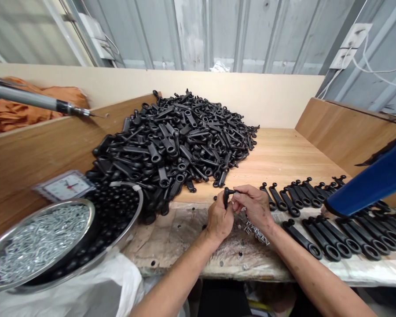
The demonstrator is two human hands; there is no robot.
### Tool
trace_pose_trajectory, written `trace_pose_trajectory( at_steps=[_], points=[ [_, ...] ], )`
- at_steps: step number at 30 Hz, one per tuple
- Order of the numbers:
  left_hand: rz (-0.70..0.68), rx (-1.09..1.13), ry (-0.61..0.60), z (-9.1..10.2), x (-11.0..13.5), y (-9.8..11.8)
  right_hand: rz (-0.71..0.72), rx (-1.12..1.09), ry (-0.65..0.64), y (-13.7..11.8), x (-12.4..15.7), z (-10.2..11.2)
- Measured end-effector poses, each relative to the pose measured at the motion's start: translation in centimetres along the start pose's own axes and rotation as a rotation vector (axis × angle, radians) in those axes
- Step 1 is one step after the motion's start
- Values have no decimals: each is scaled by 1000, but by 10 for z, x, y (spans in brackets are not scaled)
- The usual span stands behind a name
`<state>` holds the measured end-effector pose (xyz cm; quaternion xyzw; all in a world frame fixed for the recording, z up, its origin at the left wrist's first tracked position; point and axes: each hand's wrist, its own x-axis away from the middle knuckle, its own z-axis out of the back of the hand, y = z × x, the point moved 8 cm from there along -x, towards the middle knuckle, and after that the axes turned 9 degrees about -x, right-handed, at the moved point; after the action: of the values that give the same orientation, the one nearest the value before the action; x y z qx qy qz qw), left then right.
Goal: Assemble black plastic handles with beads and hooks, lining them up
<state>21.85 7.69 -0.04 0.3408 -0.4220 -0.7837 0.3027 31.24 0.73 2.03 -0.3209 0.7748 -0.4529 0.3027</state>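
Note:
Above the front of the bench, my left hand (220, 220) is closed around a black crank handle (226, 197), whose upper end sticks out past the fingers. My right hand (253, 206) meets it from the right, thumb and fingertips pinched at the handle's short side stem. Whether a small part sits between those fingertips is hidden. Just below the right hand lies a small heap of silver screws (258, 233). Finished-looking rows of black crank handles (330, 240) with round knobs lie right of my right forearm.
A large pile of black crank handles (185, 136) covers the back left. At left, a metal bowl of screws (42, 242) rests over a basin of black knobs (114, 211), beside a clock (66, 185). A pen-like driver (53, 102) hangs upper left; a blue cylinder (369, 176) juts in right.

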Motion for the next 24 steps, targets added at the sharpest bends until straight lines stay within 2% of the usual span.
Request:
trace_pose_trajectory(
  at_steps=[5, 8, 10, 13, 15, 17, 20, 22, 24],
  points=[
    [-30, 117, -221, -13, 2, 10, -69, -71, -40, -2, 2, 8],
    [-40, 127, -209, -13, 2, 11, -75, -79, -42, -3, 3, 9],
    [-30, 46, -158, -11, 2, 8, -66, -61, -42, -2, 5, 6],
    [-8, -148, -65, -5, 3, 4, 36, 73, 39, -5, 7, 5],
    [9, -220, -49, -3, 3, 2, 109, 191, 99, -7, 8, 4],
    [28, -225, -89, -4, 2, 1, 89, 233, 86, -3, 6, 2],
    [26, -178, -185, -9, -3, 6, -45, 187, -16, -2, -1, 4],
    [-20, -94, -233, -12, -6, 17, -81, 246, -80, -14, -4, 6],
    [-85, 43, -256, -10, -2, 32, -46, 425, -113, -33, -9, 0]
  ],
)
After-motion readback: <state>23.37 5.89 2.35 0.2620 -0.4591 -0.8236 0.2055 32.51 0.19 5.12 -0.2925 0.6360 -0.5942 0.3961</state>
